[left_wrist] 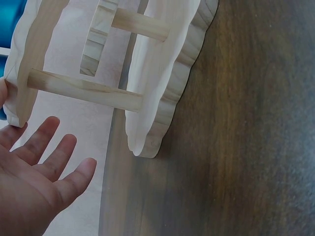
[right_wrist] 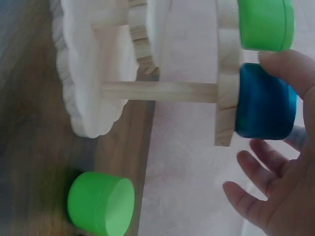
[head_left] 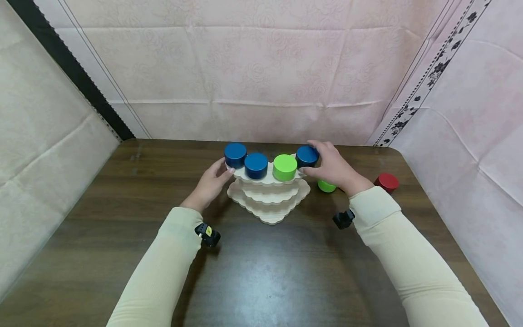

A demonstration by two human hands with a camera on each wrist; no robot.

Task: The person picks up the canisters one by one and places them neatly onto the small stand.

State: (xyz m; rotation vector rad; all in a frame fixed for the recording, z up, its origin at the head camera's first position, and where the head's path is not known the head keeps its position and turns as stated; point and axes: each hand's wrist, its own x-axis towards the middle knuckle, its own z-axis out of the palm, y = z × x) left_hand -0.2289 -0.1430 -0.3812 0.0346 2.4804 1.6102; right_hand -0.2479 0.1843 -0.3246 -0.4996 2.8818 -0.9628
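Note:
A pale three-tiered wooden stand (head_left: 271,195) with scalloped edges is on the table. On its top tier, two blue round lidded jars (head_left: 256,165) stand at the left, a bright green jar (head_left: 284,167) right of the middle, and another blue jar (right_wrist: 266,102) at the right end. My right hand (head_left: 334,168) grips that right-hand blue jar between thumb and fingers, the other fingers spread behind. My left hand (head_left: 209,185) holds the left end of the top tier with thumb and forefinger; its remaining fingers (left_wrist: 59,155) extend beside the stand.
Another green jar (right_wrist: 101,202) stands on the brown wooden table (head_left: 143,227), right of the stand and partly under my right hand in the head view. Farther right is a red jar (head_left: 387,182). Pale patterned cloth (head_left: 245,68) hangs behind and at both sides.

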